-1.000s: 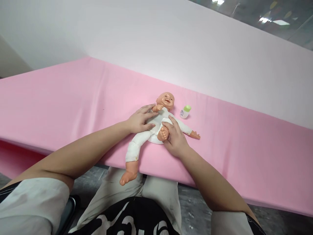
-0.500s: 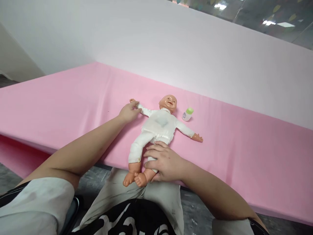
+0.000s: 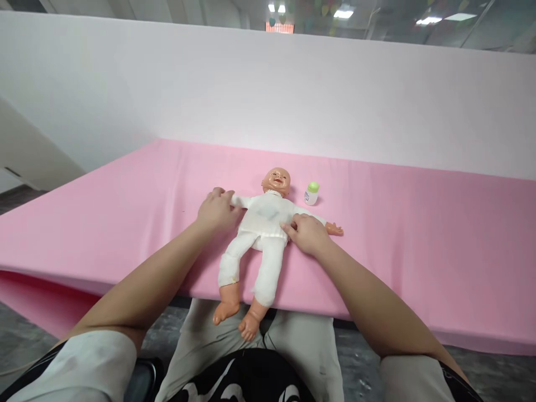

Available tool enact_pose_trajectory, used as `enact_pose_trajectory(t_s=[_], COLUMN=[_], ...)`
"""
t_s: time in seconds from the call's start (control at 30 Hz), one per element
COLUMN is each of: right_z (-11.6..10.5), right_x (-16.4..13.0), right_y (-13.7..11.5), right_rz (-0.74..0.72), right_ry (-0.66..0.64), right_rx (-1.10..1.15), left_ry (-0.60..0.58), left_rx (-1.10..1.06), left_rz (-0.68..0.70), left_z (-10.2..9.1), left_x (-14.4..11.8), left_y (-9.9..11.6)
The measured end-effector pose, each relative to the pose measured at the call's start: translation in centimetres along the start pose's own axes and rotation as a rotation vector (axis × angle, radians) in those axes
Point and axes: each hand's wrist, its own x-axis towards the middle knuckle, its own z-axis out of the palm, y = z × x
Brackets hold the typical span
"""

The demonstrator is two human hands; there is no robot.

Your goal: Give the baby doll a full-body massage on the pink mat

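Observation:
A baby doll (image 3: 263, 223) in a white suit lies on its back on the pink table (image 3: 419, 245). Its head points away from me and its bare feet hang over the near edge. My left hand (image 3: 218, 211) is closed over the doll's outstretched arm on the left side. At the doll's waist on the right side, my right hand (image 3: 307, 233) has its fingertips pinching the hem of the white top. A small white bottle with a green cap (image 3: 311, 194) stands just right of the doll's head, apart from both hands.
A pale pink wall panel (image 3: 335, 95) rises behind the table. The table's near edge runs just above my lap, and my knees sit under the doll's feet. Grey floor shows at both lower sides.
My right hand has left the doll's lower legs and moved up to its waist. Both legs now lie straight. My left hand stays at the doll's arm. The view has tilted up.

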Motion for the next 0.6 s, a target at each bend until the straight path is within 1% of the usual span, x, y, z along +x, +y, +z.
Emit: enact_pose_trajectory(t_s=[0.07, 0.13, 0.17, 0.2, 0.27, 0.33, 0.4, 0.43, 0.47, 0.53, 0.6], right_z=[0.4, 1.1, 1.4, 1.7, 2.2, 2.4, 2.3, 2.3, 2.3, 2.2, 2.2], right_x=[0.4, 0.6, 0.6, 0.7, 0.9, 1.1, 1.3, 1.3, 1.3, 1.0, 0.4], right_y=[0.3, 0.5, 0.5, 0.6, 0.6, 0.6, 0.4, 0.2, -0.1, -0.7, -1.5], right_rz=[0.032, 0.043, 0.054, 0.069, 0.087, 0.057, -0.021, -0.066, -0.106, -0.16, -0.198], right_ry=[-0.023, -0.006, 0.006, 0.02, 0.063, 0.102, 0.109, 0.103, 0.099, 0.116, 0.143], right_rx=[-0.052, -0.076, -0.067, -0.037, 0.111, 0.353, 0.583, 0.653, 0.681, 0.639, 0.538], left_ry=[-0.045, -0.159, -0.204, -0.224, -0.237, -0.228, -0.215, -0.218, -0.235, -0.289, -0.335], left_rx=[-0.12, -0.289, -0.341, -0.381, -0.481, -0.607, -0.783, -0.892, -1.012, -1.231, -1.339], left_rz=[0.061, 0.156, 0.162, 0.147, 0.117, 0.115, 0.112, 0.093, 0.059, -0.032, -0.1], left_z=[0.6, 1.4, 1.9, 2.3, 3.0, 3.4, 3.6, 3.6, 3.7, 3.9, 4.0], left_x=[-0.3, -0.4, -0.5, -0.5, -0.8, -1.2, -1.6, -1.8, -1.9, -2.0, -1.9], left_y=[2.3, 4.7, 5.9, 6.9, 8.5, 9.4, 9.9, 10.1, 10.2, 10.5, 10.6])
